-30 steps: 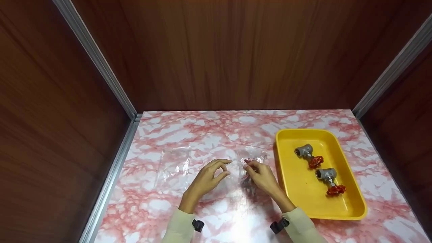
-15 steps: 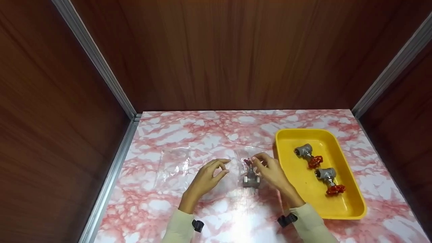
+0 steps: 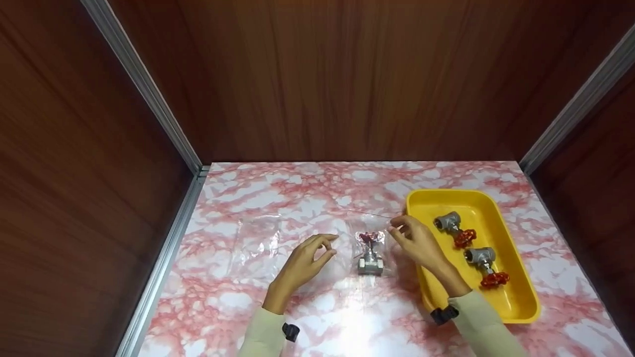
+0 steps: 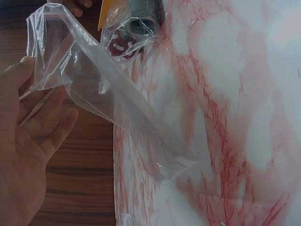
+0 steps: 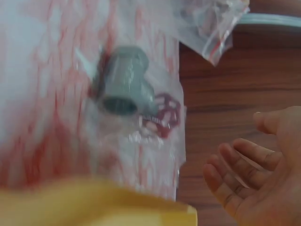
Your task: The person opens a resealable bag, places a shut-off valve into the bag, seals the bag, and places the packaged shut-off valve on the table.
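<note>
My left hand [image 3: 303, 260] is curled left of the middle of the table. In the left wrist view its fingers [image 4: 59, 129] hold the edge of a clear plastic bag [image 4: 101, 84], which stretches out over the tabletop. Just right of this hand lies a grey valve [image 3: 370, 266] with a red handwheel [image 3: 369, 237], inside clear plastic. My right hand [image 3: 416, 243] hovers by the yellow tray's left rim, fingers loosely bent and nothing held. In the right wrist view, that hand [image 5: 263, 174] is apart from the valve [image 5: 124, 80].
The yellow tray [image 3: 419, 277] stands on the right with two more valves, an upper one [image 3: 448, 221] and a lower one [image 3: 480, 256]. Another clear bag [image 3: 255, 245] lies flat on the left. Wooden panels [image 3: 317, 84] enclose the marbled table [image 3: 297, 183].
My right hand has let go of the valve and moved right, toward the tray, uncovering the valve in its plastic. The left hand has stayed in place.
</note>
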The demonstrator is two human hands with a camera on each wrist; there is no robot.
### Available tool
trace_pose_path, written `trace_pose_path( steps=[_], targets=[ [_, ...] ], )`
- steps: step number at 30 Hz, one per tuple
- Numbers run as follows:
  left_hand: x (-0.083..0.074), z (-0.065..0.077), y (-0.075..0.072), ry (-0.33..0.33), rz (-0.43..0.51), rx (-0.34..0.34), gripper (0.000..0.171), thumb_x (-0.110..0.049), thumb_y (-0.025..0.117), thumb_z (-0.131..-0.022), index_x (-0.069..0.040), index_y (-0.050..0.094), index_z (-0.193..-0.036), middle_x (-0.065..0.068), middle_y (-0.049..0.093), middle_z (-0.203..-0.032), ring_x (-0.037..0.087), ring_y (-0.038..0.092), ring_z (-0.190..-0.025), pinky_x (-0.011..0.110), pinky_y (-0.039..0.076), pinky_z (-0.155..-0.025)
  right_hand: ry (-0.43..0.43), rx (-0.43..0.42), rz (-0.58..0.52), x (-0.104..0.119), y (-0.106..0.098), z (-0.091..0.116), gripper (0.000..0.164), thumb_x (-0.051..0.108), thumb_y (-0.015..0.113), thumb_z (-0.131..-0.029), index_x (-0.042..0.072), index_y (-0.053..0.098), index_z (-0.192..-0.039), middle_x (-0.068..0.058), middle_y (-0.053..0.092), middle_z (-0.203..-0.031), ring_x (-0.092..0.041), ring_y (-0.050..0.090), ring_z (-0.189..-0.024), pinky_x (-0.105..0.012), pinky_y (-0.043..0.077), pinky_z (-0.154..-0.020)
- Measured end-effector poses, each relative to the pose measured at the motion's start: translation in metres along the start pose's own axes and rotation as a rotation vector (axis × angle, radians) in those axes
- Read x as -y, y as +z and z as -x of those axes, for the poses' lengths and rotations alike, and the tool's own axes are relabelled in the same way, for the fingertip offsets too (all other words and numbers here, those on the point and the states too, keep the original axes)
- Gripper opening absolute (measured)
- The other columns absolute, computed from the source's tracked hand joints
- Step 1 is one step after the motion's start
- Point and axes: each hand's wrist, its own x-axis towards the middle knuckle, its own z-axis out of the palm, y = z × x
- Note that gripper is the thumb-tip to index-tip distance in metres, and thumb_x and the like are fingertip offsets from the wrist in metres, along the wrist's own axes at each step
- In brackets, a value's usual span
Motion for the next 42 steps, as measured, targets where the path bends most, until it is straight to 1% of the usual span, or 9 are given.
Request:
trace_pose_path(
  steps=[7,13,20,23,27,30,33,39,42],
  targets=[
    [-0.001,0.0,0.0,0.016,-0.001,-0.002,0.013,-0.026,0.066,-0.108,-0.016,0.06,-0.102,0.004,0.068,-0.144,0.021,0.065,-0.133,0.044,0.057,-0.108,-0.028,-0.016,0.056,-0.011,-0.029,-0.002,0.031,0.014,0.067,-0.105,-0.003,0.065,-0.131,-0.022,0.07,-0.125,-0.036,0.069,-0.108,-0.048,0.061,-0.09],
    [-0.001,0.001,0.0,0.016,-0.007,-0.006,0.012,-0.025,0.067,-0.107,-0.016,0.06,-0.102,0.002,0.067,-0.143,0.02,0.066,-0.132,0.041,0.058,-0.105,-0.025,-0.02,0.117,-0.021,-0.051,-0.005,0.041,0.028,0.067,-0.107,-0.005,0.064,-0.132,-0.026,0.067,-0.129,-0.041,0.068,-0.108,-0.057,0.058,-0.093],
    [0.0,0.002,0.002,0.032,0.005,-0.014,0.012,-0.024,0.067,-0.107,-0.016,0.061,-0.102,0.006,0.067,-0.142,0.022,0.066,-0.131,0.043,0.058,-0.105,-0.002,0.01,0.227,-0.038,-0.069,-0.006,0.053,0.04,0.067,-0.106,-0.004,0.062,-0.135,-0.024,0.066,-0.126,-0.041,0.063,-0.106,-0.054,0.052,-0.089],
    [0.0,0.002,0.003,0.027,0.008,-0.011,0.013,-0.025,0.067,-0.107,-0.015,0.061,-0.102,0.006,0.068,-0.141,0.02,0.066,-0.132,0.043,0.057,-0.106,0.02,0.031,0.248,-0.046,-0.077,-0.007,0.057,0.04,0.068,-0.106,-0.005,0.059,-0.138,-0.027,0.063,-0.132,-0.046,0.063,-0.114,-0.06,0.054,-0.095],
    [0.0,0.002,0.003,0.033,0.004,-0.02,0.013,-0.025,0.068,-0.106,-0.015,0.062,-0.101,0.007,0.068,-0.141,0.02,0.066,-0.132,0.042,0.058,-0.105,0.045,0.05,0.271,-0.054,-0.087,-0.011,0.06,0.04,0.068,-0.105,-0.008,0.056,-0.141,-0.032,0.058,-0.14,-0.052,0.056,-0.126,-0.068,0.048,-0.104],
    [0.0,0.002,0.003,0.038,-0.007,-0.029,0.013,-0.024,0.069,-0.106,-0.015,0.062,-0.101,0.004,0.069,-0.14,0.02,0.066,-0.132,0.042,0.057,-0.106,0.07,0.062,0.273,-0.06,-0.092,-0.014,0.063,0.041,0.068,-0.105,-0.009,0.055,-0.141,-0.035,0.054,-0.143,-0.054,0.051,-0.131,-0.07,0.043,-0.109],
    [-0.001,0.002,0.003,0.047,-0.021,-0.034,0.013,-0.024,0.069,-0.106,-0.015,0.062,-0.1,0.002,0.069,-0.139,0.02,0.066,-0.132,0.041,0.057,-0.106,0.088,0.069,0.276,-0.065,-0.096,-0.016,0.065,0.041,0.069,-0.104,-0.01,0.054,-0.141,-0.037,0.053,-0.143,-0.055,0.049,-0.131,-0.07,0.042,-0.11],
    [-0.002,0.003,0.0,0.078,-0.049,-0.041,0.014,-0.025,0.068,-0.106,-0.014,0.062,-0.1,0.01,0.07,-0.14,0.024,0.066,-0.132,0.042,0.057,-0.107,0.104,0.062,0.294,-0.075,-0.101,-0.019,0.072,0.045,0.071,-0.102,-0.012,0.052,-0.142,-0.041,0.05,-0.143,-0.059,0.048,-0.13,-0.072,0.041,-0.109],
    [-0.004,0.003,-0.001,0.076,-0.061,-0.044,0.014,-0.027,0.067,-0.107,-0.015,0.062,-0.1,0.008,0.069,-0.141,0.023,0.066,-0.132,0.042,0.058,-0.106,0.127,0.052,0.318,-0.081,-0.101,-0.02,0.076,0.05,0.07,-0.102,-0.011,0.051,-0.143,-0.041,0.047,-0.146,-0.061,0.044,-0.132,-0.074,0.038,-0.11]
  ],
)
